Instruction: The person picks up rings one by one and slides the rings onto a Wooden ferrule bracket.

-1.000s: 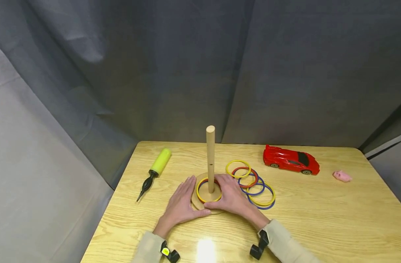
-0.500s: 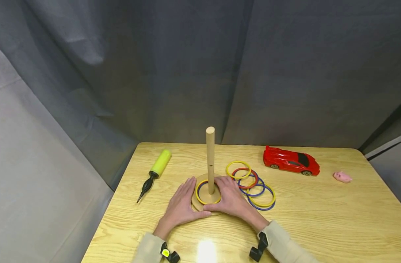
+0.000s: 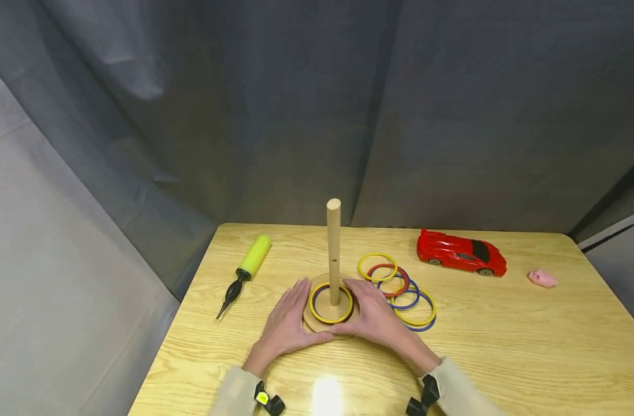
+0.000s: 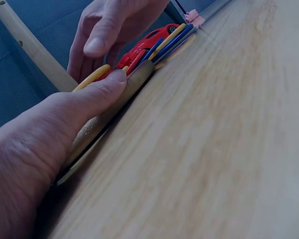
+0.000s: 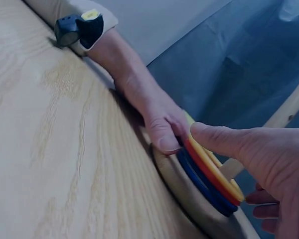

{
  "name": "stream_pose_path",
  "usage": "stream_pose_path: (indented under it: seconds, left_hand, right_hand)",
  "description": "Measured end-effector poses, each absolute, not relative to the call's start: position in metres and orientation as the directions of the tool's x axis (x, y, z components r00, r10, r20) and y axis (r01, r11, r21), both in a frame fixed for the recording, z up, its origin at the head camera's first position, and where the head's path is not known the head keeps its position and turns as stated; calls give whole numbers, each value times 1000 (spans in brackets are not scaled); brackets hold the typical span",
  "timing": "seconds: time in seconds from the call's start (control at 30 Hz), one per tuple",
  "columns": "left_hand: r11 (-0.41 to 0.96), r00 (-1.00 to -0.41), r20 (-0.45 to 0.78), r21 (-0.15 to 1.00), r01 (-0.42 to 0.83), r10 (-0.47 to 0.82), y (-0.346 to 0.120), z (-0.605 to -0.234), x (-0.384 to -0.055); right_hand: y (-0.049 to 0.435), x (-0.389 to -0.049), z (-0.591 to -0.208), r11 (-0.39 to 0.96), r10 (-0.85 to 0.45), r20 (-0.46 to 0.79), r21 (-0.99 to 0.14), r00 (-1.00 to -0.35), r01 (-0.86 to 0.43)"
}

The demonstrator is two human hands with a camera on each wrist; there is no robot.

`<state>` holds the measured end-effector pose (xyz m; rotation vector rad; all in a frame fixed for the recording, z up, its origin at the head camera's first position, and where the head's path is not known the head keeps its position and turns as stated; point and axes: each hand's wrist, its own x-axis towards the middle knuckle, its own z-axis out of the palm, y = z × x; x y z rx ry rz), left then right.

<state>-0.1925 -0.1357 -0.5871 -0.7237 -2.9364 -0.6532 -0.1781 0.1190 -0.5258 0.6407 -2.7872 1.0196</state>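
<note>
Stacked rings (image 5: 210,173) between left grip (image 3: 284,328) and right grip (image 3: 375,319), each spread apart, ring contact unclear

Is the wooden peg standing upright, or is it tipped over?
Upright. In the head view, the wooden peg rises from its round base, with its free end pointing up.
</note>
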Motion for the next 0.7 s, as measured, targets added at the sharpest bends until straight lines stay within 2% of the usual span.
stream_pose_path:
  seconds: [0.23,0.5,0.7]
  left_hand:
    - [798,-887,159,389,460,433,-136,-588,-193]
    - [799,-888,150,389,458,435,-137,-589,-194]
    - [806,-891,135,385,450,433,-136,-586,-194]
  right_hand:
    - [140,-166,-515,663,-311,258,-631,-915,-403]
    - [174,-157,-514,707,-224,340,-589,-913,-392]
    - [203,-154,-522,719,-156,331,-607,-931,-337]
